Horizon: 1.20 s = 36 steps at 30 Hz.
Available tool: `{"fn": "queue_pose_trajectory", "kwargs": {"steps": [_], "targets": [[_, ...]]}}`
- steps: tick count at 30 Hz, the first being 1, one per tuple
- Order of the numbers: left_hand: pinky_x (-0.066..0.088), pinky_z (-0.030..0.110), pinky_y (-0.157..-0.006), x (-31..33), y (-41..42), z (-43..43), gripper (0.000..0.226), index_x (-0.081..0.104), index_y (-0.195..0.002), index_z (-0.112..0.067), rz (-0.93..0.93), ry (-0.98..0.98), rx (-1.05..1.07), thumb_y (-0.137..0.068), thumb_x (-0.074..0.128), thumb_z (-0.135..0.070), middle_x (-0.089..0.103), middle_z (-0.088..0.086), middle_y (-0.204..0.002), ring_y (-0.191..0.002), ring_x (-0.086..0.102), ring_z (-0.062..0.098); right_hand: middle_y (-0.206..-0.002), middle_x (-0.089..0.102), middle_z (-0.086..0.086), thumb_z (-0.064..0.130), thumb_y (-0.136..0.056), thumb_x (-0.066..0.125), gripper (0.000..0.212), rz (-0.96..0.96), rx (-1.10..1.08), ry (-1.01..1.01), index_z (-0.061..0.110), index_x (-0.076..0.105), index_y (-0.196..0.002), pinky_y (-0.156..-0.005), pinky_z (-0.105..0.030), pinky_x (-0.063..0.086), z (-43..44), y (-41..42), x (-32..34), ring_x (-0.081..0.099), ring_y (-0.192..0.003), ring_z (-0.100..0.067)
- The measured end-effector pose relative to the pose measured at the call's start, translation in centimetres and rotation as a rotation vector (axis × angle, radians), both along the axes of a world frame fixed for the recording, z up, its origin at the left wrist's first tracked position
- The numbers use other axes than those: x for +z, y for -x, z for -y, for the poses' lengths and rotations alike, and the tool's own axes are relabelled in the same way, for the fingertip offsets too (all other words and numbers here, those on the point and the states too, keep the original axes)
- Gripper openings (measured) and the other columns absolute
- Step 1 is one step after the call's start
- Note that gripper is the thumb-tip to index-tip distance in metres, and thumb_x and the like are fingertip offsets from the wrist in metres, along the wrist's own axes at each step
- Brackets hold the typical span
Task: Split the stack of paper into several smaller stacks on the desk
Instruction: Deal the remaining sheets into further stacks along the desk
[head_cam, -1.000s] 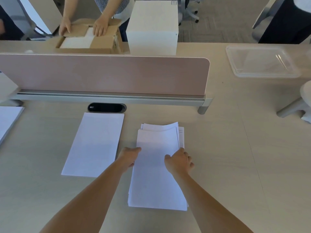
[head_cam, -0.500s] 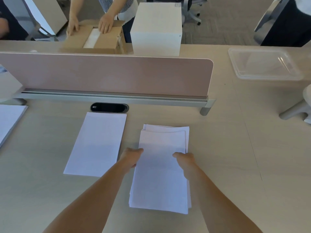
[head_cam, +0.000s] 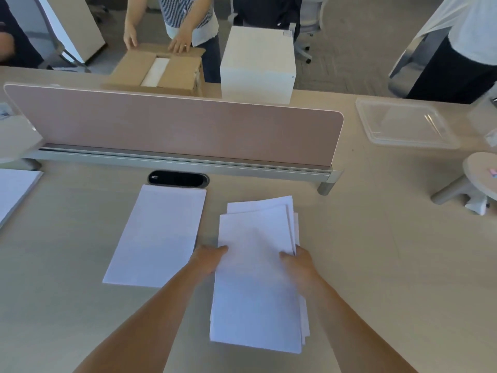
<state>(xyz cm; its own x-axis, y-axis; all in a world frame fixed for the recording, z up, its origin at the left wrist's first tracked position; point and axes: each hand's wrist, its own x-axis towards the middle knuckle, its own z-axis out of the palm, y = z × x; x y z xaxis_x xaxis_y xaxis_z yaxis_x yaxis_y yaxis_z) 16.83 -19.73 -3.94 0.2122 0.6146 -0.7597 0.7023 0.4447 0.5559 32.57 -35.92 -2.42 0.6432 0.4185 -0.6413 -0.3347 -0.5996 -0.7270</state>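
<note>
A loose stack of white paper [head_cam: 255, 286] lies on the desk in front of me, its top sheets fanned out of line. My left hand [head_cam: 207, 259] grips the stack's left edge, thumb on top. At the right edge my right hand [head_cam: 298, 262] grips the upper sheets, thumb on top and fingers hidden under the paper. A second, neat stack of paper [head_cam: 158, 235] lies flat just to the left, apart from both hands.
A pink divider screen [head_cam: 174, 125] crosses the desk behind the stacks, with a black cable port [head_cam: 178, 179] below it. More paper [head_cam: 13, 192] lies at the far left. A clear plastic tray [head_cam: 403, 125] sits at the right. Beyond the screen a person handles a cardboard box [head_cam: 158, 68] beside a white box [head_cam: 258, 63].
My right hand slid from the top of the stack to its right edge and took hold of the upper sheets. The top sheets shifted and fanned a little. The left hand stayed at the left edge.
</note>
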Motion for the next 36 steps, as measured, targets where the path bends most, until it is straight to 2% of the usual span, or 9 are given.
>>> {"fn": "queue_pose_trajectory", "kwargs": {"steps": [4, 7, 12, 18, 21, 24, 27, 29, 36], "targets": [[0.058, 0.044, -0.09, 3.1, 2.1, -1.4, 0.051, 0.07, -0.103, -0.014, 0.242, 0.063, 0.035, -0.071, 0.077, -0.053, 0.077, 0.007, -0.099, -0.093, 0.073, 0.028, -0.049, 0.052, 0.008, 0.005, -0.09, 0.06, 0.017, 0.015, 0.029, -0.114, 0.015, 0.065, -0.077, -0.041, -0.017, 0.033, 0.0, 0.6, 4.3, 0.042, -0.044, -0.01], [0.056, 0.046, -0.092, 7.2, 2.3, -1.6, 0.041, 0.071, -0.11, -0.008, 0.527, 0.117, 0.043, -0.08, 0.078, -0.037, 0.077, 0.01, -0.102, -0.096, 0.074, 0.03, -0.059, 0.066, 0.009, 0.009, -0.095, 0.063, 0.014, 0.07, 0.043, -0.275, 0.016, 0.068, -0.083, -0.044, -0.014, 0.042, 0.3, 1.6, 8.1, 0.058, -0.052, -0.008], [0.059, 0.039, -0.082, 12.5, 1.4, -0.3, 0.014, 0.074, -0.09, -0.014, 0.691, -0.149, 0.064, -0.083, 0.078, -0.025, 0.078, 0.004, -0.089, -0.086, 0.074, 0.024, -0.097, 0.07, -0.029, 0.025, -0.091, 0.07, 0.019, 0.248, -0.08, -0.418, 0.007, 0.075, -0.089, -0.065, -0.033, 0.053, 0.5, 3.7, 11.8, 0.062, -0.09, -0.015], [0.058, 0.025, -0.063, 15.1, 1.8, 0.9, 0.016, 0.074, -0.095, -0.013, 0.801, -0.256, 0.015, -0.083, 0.077, -0.023, 0.078, -0.002, -0.085, -0.078, 0.076, 0.015, -0.068, 0.071, 0.014, 0.023, -0.091, 0.069, 0.013, 0.292, -0.184, -0.55, 0.011, 0.076, -0.092, -0.054, -0.015, 0.048, 2.0, 5.4, 14.0, 0.065, -0.061, -0.002], [0.058, 0.026, -0.064, 15.5, 1.7, 1.7, 0.011, 0.075, -0.087, -0.019, 0.805, -0.259, -0.012, -0.081, 0.079, -0.027, 0.078, -0.006, -0.081, -0.076, 0.075, 0.013, -0.067, 0.073, 0.013, 0.018, -0.093, 0.067, 0.012, 0.297, -0.197, -0.571, 0.009, 0.075, -0.092, -0.054, -0.014, 0.05, 3.6, 6.3, 15.0, 0.068, -0.06, 0.0], [0.06, 0.031, -0.074, 16.5, 1.0, 3.1, 0.03, 0.079, -0.082, -0.021, 0.817, -0.246, -0.076, -0.069, 0.085, -0.047, 0.079, -0.004, -0.085, -0.078, 0.076, 0.011, -0.089, 0.079, 0.002, 0.021, -0.089, 0.071, 0.01, 0.32, -0.231, -0.561, 0.014, 0.077, -0.093, -0.072, -0.033, 0.06, 5.8, 6.4, 16.5, 0.076, -0.084, -0.017], [0.05, 0.01, -0.049, 19.2, -0.1, 5.4, 0.019, 0.071, -0.068, -0.021, 0.839, -0.214, -0.129, -0.078, 0.081, -0.034, 0.073, -0.005, -0.071, -0.053, 0.067, -0.004, -0.101, 0.078, -0.004, 0.018, -0.087, 0.074, 0.011, 0.346, -0.239, -0.553, 0.016, 0.077, -0.097, -0.085, -0.046, 0.059, 8.3, 5.4, 18.4, 0.074, -0.095, -0.026], [0.044, 0.009, -0.042, 20.8, -1.3, 7.2, 0.017, 0.071, -0.072, -0.018, 0.853, -0.223, -0.186, -0.08, 0.079, -0.03, 0.07, -0.004, -0.07, -0.058, 0.067, 0.006, -0.103, 0.078, -0.004, 0.016, -0.086, 0.075, 0.01, 0.357, -0.279, -0.559, 0.019, 0.077, -0.095, -0.083, -0.044, 0.058, 10.3, 4.6, 19.4, 0.074, -0.096, -0.025], [0.05, 0.015, -0.046, 21.7, -5.7, 12.8, 0.013, 0.072, -0.07, -0.02, 0.934, -0.184, -0.267, -0.079, 0.081, -0.025, 0.07, -0.011, -0.06, -0.053, 0.066, 0.001, -0.116, 0.073, -0.009, 0.047, -0.048, 0.095, 0.075, 0.37, -0.367, -0.648, 0.014, 0.073, -0.112, -0.096, -0.055, 0.052, 16.3, 0.7, 20.1, 0.069, -0.109, -0.03]]}}
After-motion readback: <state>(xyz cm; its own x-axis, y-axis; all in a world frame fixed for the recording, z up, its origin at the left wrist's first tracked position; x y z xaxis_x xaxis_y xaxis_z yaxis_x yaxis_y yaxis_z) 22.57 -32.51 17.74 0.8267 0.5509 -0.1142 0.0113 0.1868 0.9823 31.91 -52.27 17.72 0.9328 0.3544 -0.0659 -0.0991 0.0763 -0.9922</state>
